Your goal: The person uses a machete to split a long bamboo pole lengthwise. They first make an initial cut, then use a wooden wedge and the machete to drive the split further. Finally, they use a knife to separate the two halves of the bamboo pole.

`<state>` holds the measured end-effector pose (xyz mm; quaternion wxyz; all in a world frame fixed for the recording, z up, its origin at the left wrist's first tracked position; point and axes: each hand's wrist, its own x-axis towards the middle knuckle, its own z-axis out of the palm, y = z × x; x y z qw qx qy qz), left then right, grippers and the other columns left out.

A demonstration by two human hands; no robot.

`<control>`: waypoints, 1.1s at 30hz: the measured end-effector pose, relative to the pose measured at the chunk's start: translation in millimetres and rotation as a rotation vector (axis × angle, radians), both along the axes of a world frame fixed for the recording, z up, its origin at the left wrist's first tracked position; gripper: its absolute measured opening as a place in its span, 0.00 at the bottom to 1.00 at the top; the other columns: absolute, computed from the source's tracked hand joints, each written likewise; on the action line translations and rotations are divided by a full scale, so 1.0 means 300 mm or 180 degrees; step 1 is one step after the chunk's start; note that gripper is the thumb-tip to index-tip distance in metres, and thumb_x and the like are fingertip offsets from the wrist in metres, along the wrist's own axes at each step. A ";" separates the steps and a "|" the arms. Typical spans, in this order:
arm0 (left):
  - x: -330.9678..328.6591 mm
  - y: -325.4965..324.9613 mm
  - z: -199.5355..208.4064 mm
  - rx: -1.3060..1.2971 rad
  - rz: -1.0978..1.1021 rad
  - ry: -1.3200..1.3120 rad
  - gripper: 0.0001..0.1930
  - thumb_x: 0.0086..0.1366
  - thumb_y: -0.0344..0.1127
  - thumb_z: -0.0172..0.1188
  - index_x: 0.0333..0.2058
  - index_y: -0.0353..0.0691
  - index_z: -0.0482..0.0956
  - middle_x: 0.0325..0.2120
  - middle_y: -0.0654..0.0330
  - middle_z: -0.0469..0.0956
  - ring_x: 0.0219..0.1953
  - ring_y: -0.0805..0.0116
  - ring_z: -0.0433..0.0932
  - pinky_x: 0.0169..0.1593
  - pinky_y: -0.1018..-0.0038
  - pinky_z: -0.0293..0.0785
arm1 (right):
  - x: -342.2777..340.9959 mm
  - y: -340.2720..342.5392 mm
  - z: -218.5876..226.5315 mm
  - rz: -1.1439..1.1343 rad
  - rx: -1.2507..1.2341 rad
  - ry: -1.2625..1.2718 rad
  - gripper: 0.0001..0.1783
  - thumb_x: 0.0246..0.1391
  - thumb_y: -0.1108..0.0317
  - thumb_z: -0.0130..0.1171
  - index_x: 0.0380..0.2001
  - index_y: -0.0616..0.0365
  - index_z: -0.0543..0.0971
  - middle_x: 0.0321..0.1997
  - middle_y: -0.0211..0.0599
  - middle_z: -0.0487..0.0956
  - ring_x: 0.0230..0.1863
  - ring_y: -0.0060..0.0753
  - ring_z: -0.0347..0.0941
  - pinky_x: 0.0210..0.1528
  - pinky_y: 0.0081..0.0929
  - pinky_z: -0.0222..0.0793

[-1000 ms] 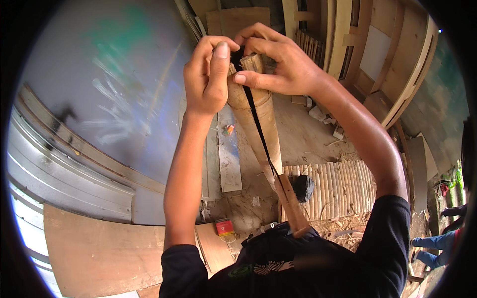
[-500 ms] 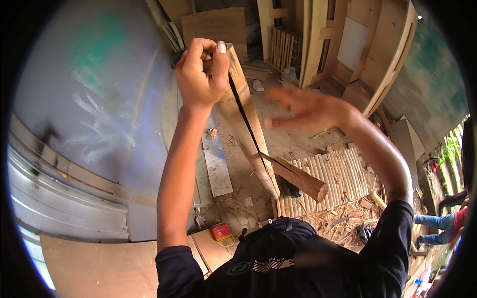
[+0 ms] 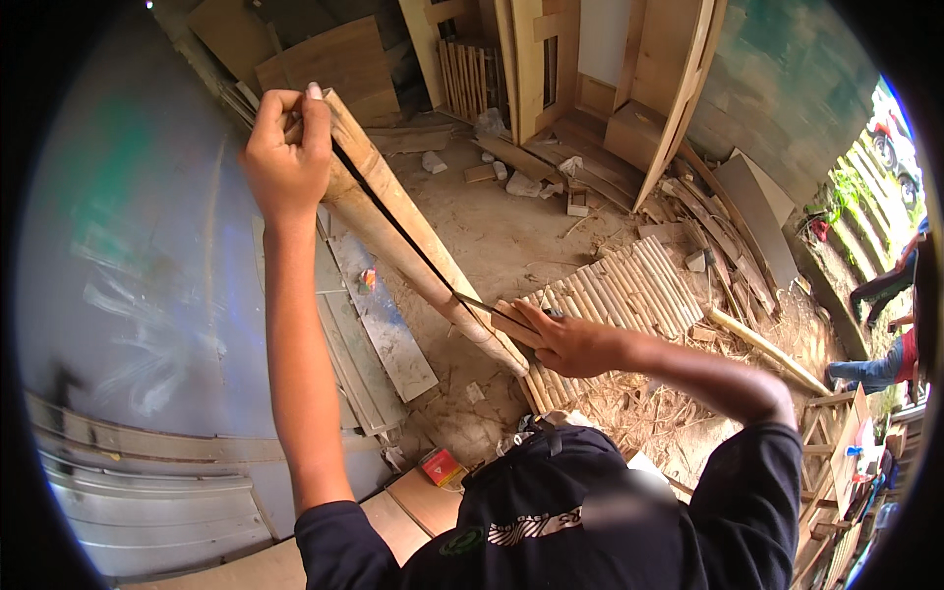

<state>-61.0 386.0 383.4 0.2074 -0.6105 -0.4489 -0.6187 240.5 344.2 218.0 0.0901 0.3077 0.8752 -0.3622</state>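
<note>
Split bamboo pole [image 3: 382,231] gripped at top, blade handle low

Cluttered shop floor [image 3: 531,221], stuff on most sides. A mat of bamboo slats [image 3: 619,285] lies just beyond the R hand [image 3: 580,346], partly covered by it; pale shavings [image 3: 639,418] heaped nr the mat & under the R forearm. Flat boards [image 3: 379,305] run along the pole's L side, w/ a big grey panel [image 3: 162,236] further L. Wooden frames [image 3: 551,74] stand at the back; red box [image 3: 441,467] lower down, nr the black shirt [image 3: 570,521]. Co-worker's jeans [image 3: 870,369] show at far R (well apart from the work).

Pole stands on a slant, upper end to the L, lower end nr the mat; can't tell if they touch. It's tan, darker in patches, split lengthwise w/ a dark gap, widest up top. A dark blade [image 3: 479,304] crosses the split in the lower half.

L hand [image 3: 290,152]: grip clamped on pole's top end, thumb up. R hand: grip closed round the blade's wood handle [image 3: 513,323].
</note>
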 end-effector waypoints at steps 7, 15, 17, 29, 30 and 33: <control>-0.021 0.036 -0.005 -0.0042 0.0084 0.0093 0.14 0.63 0.37 0.63 0.21 0.37 0.75 0.10 0.66 0.71 0.15 0.82 0.68 0.22 0.80 0.65 | -0.030 -0.139 -0.288 -0.1065 0.0157 0.0975 0.35 0.61 0.63 0.55 0.65 0.66 0.54 0.42 0.67 0.79 0.42 0.67 0.77 0.47 0.52 0.73; -0.001 0.042 0.000 -0.0079 0.0123 0.0243 0.21 0.66 0.38 0.59 0.17 0.35 0.66 0.10 0.67 0.59 0.17 0.79 0.55 0.21 0.75 0.54 | -0.078 -0.156 -0.541 -0.1507 0.0658 0.1293 0.32 0.61 0.58 0.56 0.61 0.63 0.59 0.45 0.63 0.78 0.43 0.68 0.76 0.44 0.53 0.74; 0.006 0.036 0.004 -0.0015 0.0168 0.0256 0.20 0.65 0.37 0.60 0.16 0.35 0.66 0.09 0.65 0.61 0.15 0.78 0.57 0.20 0.76 0.56 | -0.093 -0.150 -0.563 -0.1504 0.0657 0.1632 0.28 0.61 0.58 0.57 0.56 0.64 0.62 0.39 0.62 0.79 0.39 0.67 0.77 0.40 0.51 0.74; 0.132 -0.068 -0.016 0.0703 0.0036 0.0146 0.20 0.62 0.33 0.60 0.12 0.39 0.66 0.07 0.63 0.65 0.12 0.68 0.61 0.19 0.72 0.59 | -0.023 -0.262 -0.359 -0.1731 -0.0307 0.0518 0.24 0.61 0.54 0.58 0.42 0.66 0.67 0.28 0.54 0.80 0.34 0.57 0.80 0.36 0.45 0.73; 0.146 -0.070 -0.012 0.0696 0.0007 0.0158 0.20 0.62 0.33 0.60 0.12 0.39 0.66 0.07 0.63 0.64 0.12 0.67 0.60 0.19 0.72 0.59 | -0.002 -0.274 -0.282 -0.1711 -0.0558 0.0653 0.24 0.62 0.54 0.58 0.42 0.67 0.68 0.31 0.54 0.80 0.35 0.52 0.80 0.36 0.45 0.74; 0.206 -0.089 -0.008 0.0552 -0.0241 0.0009 0.20 0.65 0.35 0.59 0.14 0.38 0.68 0.08 0.69 0.63 0.13 0.78 0.61 0.19 0.77 0.57 | 0.061 -0.294 -0.016 -0.1638 -0.1002 0.0310 0.31 0.64 0.44 0.52 0.46 0.67 0.69 0.37 0.51 0.79 0.38 0.40 0.80 0.40 0.42 0.73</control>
